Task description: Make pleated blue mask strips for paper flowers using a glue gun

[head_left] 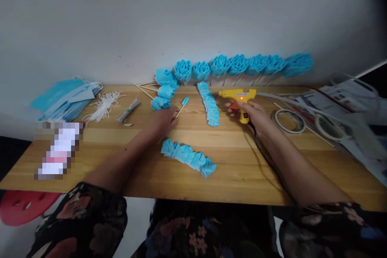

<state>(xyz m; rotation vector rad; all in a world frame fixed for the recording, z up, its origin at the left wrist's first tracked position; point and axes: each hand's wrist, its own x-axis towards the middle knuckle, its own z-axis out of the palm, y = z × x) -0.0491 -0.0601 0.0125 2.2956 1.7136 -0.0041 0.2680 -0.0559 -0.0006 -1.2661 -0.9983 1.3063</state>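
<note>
My right hand (252, 115) is wrapped around the handle of a yellow hot glue gun (237, 95), whose orange light is lit and whose nozzle points left. In my left hand (167, 121) the fingers are closed on a thin wooden stick (179, 112) with a small blue folded tip (185, 101). Just left of the nozzle lies a pleated blue strip (208, 105). Nearer to me, a second pleated blue strip (189, 157) rests on the wooden table. Beside my left hand sits a cluster of folded blue pieces on sticks (165, 90).
Several blue rosette flowers (238, 64) on sticks lean along the wall. At left lie blue face masks (69, 98), white ear loops (105, 105), a bundle of wires (129, 110) and a blurred-out item (59, 151). Tape rolls (289, 121) lie at right; a black cord (269, 161) trails beneath my right forearm.
</note>
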